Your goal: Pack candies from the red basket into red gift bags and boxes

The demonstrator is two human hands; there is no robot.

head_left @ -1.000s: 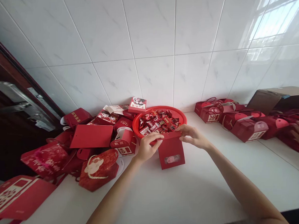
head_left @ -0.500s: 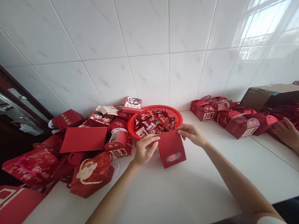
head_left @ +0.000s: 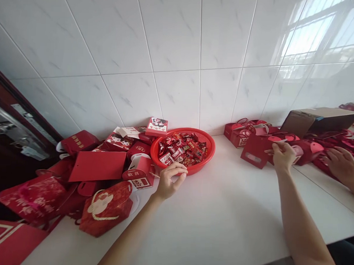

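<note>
My right hand (head_left: 283,154) grips the edge of a red box (head_left: 256,150) with a small clear window, beside the group of red gift boxes (head_left: 235,136) at the right. Near the front rim of the red basket (head_left: 212,146), my left hand (head_left: 169,180) holds nothing, its thumb and fingers apart. Wrapped candies (head_left: 188,148) in red fill the basket. Left of it lies a pile of red boxes and bags, with a plain red box (head_left: 97,166) on top.
Another person's hand (head_left: 342,165) rests on red items at the far right. Behind it stands a cardboard box (head_left: 318,120). A tiled wall (head_left: 178,93) runs behind the white table (head_left: 202,231).
My right hand has carried the windowed red box from in front of the basket to the boxes at the right. My left hand has let go of it and stayed near the basket.
</note>
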